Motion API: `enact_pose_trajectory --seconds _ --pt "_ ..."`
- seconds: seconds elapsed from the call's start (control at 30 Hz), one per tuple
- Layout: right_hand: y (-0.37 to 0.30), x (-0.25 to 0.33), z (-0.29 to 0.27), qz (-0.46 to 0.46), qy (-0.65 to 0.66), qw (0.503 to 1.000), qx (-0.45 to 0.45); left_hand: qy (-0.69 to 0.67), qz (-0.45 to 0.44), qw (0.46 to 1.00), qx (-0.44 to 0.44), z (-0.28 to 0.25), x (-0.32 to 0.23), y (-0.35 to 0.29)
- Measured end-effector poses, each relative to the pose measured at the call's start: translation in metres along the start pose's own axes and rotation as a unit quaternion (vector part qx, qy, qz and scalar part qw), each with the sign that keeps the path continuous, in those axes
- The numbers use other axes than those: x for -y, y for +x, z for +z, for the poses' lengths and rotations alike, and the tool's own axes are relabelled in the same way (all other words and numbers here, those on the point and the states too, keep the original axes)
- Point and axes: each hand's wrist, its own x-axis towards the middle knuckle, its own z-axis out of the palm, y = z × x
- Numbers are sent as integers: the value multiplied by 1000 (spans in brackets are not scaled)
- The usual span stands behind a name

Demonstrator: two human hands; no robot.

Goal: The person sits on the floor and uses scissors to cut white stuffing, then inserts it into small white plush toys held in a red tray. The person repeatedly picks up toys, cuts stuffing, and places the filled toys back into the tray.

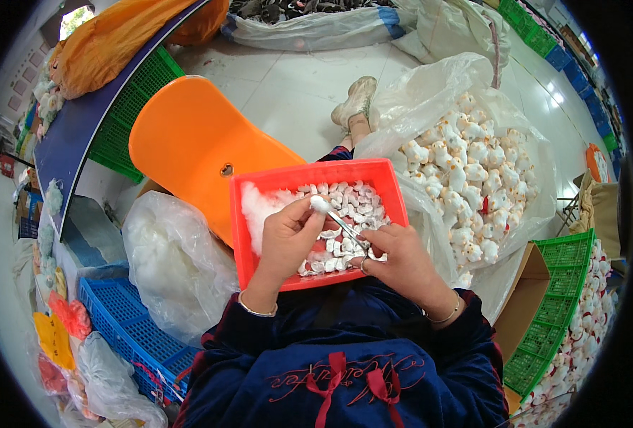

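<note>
Over a red plastic tray (395, 187), my left hand (288, 235) pinches a small white fabric piece (321, 204) between thumb and fingers. My right hand (400, 258) is closed around slim metal forceps (348, 228), whose tip meets the white piece. Whether the tip is inside the piece or only against it, I cannot tell. Many small white pieces (359, 200) lie in the tray, below and beyond my hands. A heap of fluffy white stuffing (258, 207) fills the tray's left side.
An orange chair (202, 135) stands beyond the tray to the left. A clear bag of stuffing (166, 250) rests by a blue crate (127, 321). On the right are a large plastic bag of small white plush toys (466, 171) and a green crate (562, 285).
</note>
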Motion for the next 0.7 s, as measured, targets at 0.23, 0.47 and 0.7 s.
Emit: enact_pose_trajectory --seconds 0.23,0.47,0.7 --pt "-3 -1 -9 21 -122 992 28 -64 -32 997 -16 -11 7 3" --pt "2 9 -29 -3 -93 996 -11 -25 5 999 -32 -8 4 2" --pt "1 7 -20 7 -120 992 34 -44 22 998 -45 -5 1 0"
